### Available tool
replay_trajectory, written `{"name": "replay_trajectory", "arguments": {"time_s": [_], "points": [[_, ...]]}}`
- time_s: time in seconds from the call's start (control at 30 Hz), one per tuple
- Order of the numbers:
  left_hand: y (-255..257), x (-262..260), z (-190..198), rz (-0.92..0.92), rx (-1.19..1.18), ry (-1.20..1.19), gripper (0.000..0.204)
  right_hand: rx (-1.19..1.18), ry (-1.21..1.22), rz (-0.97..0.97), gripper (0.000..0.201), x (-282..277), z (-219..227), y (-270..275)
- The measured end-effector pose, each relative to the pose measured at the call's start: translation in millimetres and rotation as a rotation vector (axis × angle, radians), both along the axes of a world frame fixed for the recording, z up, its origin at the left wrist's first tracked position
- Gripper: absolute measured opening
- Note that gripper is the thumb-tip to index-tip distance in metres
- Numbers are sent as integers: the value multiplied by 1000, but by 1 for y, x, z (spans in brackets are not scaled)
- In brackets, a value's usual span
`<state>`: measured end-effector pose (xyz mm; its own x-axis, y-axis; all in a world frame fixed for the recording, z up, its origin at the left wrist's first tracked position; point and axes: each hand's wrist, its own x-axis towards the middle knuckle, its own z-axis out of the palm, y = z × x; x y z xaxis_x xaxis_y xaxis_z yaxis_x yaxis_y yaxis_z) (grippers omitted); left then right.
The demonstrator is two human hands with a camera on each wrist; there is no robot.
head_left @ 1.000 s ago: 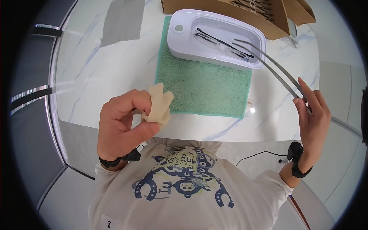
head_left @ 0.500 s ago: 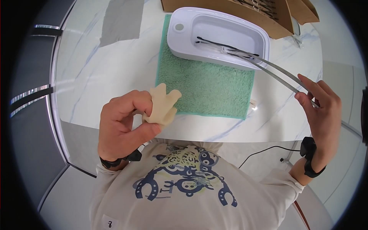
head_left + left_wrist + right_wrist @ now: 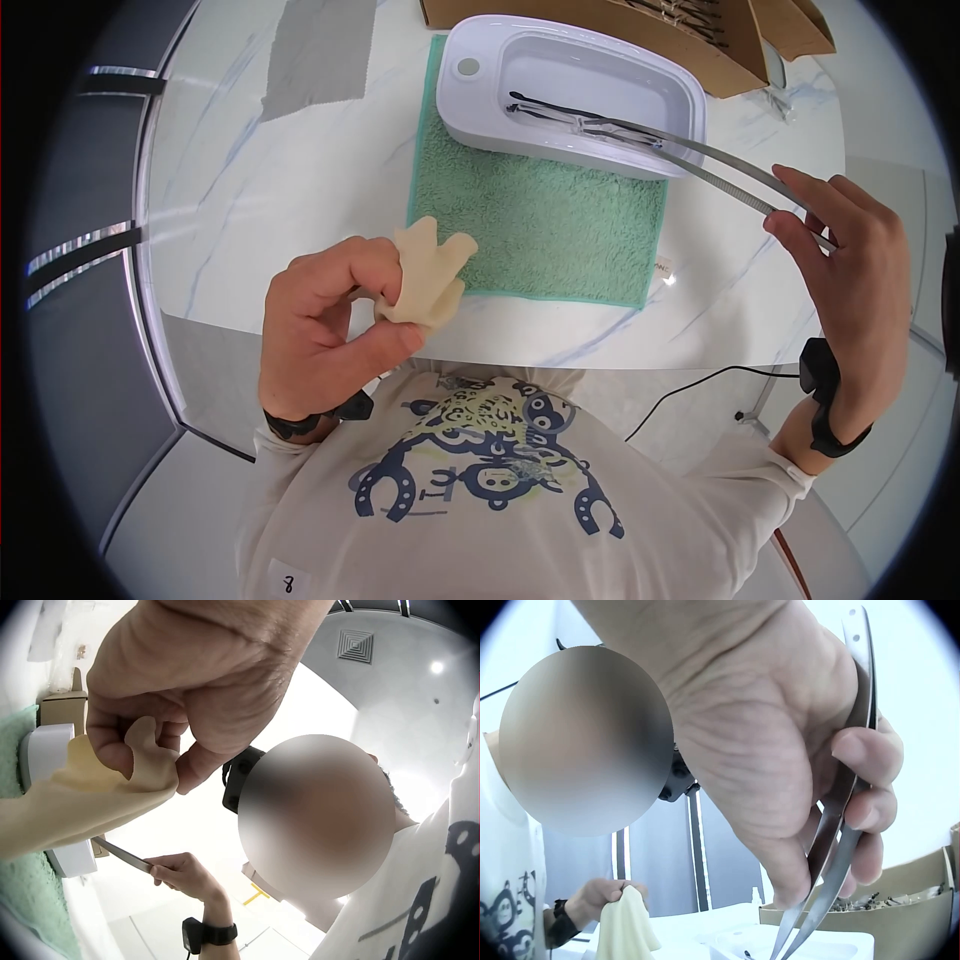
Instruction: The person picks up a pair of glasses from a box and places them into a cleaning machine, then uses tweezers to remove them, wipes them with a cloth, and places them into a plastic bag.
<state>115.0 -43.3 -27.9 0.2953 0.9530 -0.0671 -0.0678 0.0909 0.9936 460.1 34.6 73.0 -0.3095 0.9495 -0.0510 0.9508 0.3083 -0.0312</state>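
Marbled table (image 3: 230, 210): glasses (image 3: 548, 118) in tub (image 3: 472, 105), beyond left hand (image 3: 322, 328) and right hand (image 3: 855, 270).

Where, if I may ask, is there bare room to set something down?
The white table is bare left of the green towel, between the grey cloth and the left hand. The towel is bare in front of the tub, right of the beige cloth. It is crowded at the tub's right end: the tweezers reach in to the glasses, the cardboard box close behind.

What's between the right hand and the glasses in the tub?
Metal tweezers span it, running from the right hand across bare tabletop and the white tub's rim to the glasses. Head view shows this; contact at the tips is unclear.
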Motion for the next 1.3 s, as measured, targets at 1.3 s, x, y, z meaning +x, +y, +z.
{"name": "replay_trajectory", "arguments": {"time_s": [1.3], "points": [[-3,2,7,-31,55,53,18,115,-58,-16,34,0,8,-9]]}}
